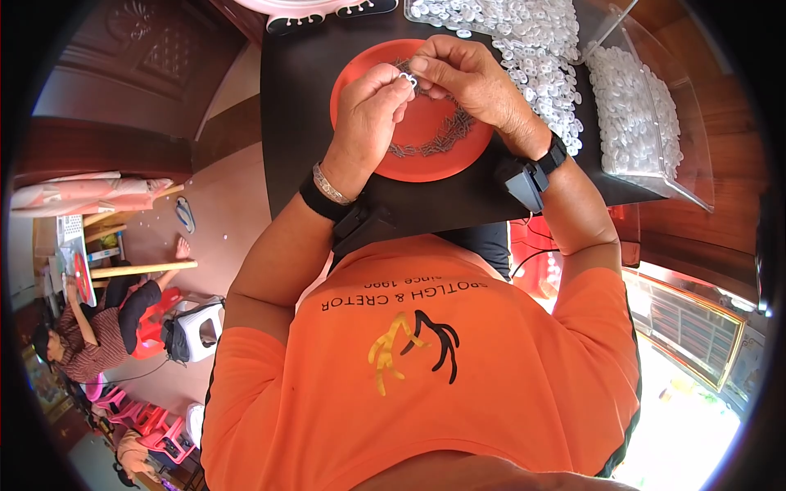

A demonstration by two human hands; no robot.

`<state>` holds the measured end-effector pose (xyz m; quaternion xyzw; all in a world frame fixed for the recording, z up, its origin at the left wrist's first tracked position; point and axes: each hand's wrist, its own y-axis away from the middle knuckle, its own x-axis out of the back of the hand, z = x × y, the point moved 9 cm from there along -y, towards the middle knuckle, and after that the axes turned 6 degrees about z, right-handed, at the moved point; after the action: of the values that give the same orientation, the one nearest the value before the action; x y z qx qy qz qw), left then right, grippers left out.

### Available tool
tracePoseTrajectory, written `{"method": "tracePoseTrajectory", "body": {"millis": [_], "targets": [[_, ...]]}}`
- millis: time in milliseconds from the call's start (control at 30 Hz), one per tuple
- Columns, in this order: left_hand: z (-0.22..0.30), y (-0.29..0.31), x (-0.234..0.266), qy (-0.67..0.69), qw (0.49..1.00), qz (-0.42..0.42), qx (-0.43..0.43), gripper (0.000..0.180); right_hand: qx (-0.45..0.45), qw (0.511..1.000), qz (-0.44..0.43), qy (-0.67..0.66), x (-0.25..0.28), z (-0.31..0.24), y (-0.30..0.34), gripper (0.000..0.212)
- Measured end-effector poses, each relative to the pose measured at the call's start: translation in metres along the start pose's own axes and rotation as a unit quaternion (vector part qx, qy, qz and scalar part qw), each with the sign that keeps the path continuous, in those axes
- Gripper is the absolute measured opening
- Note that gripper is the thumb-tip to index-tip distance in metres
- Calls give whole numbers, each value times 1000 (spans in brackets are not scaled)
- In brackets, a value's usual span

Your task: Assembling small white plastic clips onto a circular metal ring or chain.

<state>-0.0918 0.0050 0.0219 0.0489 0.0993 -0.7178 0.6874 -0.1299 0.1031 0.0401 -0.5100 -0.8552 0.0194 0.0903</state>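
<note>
Both my hands are raised over a round red plate (417,168) on the black table. Between thumb and forefinger, my left hand (366,110) pinches a small white oval plastic piece with holes (408,79). Close beside it, my right hand (479,86) has its thumb and forefinger pressed together; whatever they hold is too small to make out. Thin grey metal pieces, seemingly screws (450,133), lie in a curved band on the plate, partly hidden by my hands.
White plastic pieces (544,74) form a large pile right of the plate. More fill a clear bin (639,114) at the table's right edge. A pink-rimmed white object (286,6) stands at the far edge. On the left, another person (90,335) sits near plastic stools.
</note>
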Motion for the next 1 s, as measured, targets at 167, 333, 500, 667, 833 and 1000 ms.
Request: {"method": "tracePoseTrajectory", "body": {"millis": [167,333,500,667,833,1000], "targets": [[1,0,-1,-10,1000,-2,-10,22,-11,999,32,20,7,2,0,23],[-2,0,0,-9,1000,3,-4,22,8,1000,11,-4,-1,-3,1,23],[-1,1,1,4,1000,5,0,18,21,1000,12,18,-3,-6,2,20],[-4,0,2,8,1000,4,1,15,21,999,13,37,-4,-10,4,17],[1,5,0,15,1000,5,-3,13,41,998,-10,46,-6,-14,6,17],[-2,-3,4,24,1000,1,1,15,36,995,22,91,16,-11,-2,26]]}}
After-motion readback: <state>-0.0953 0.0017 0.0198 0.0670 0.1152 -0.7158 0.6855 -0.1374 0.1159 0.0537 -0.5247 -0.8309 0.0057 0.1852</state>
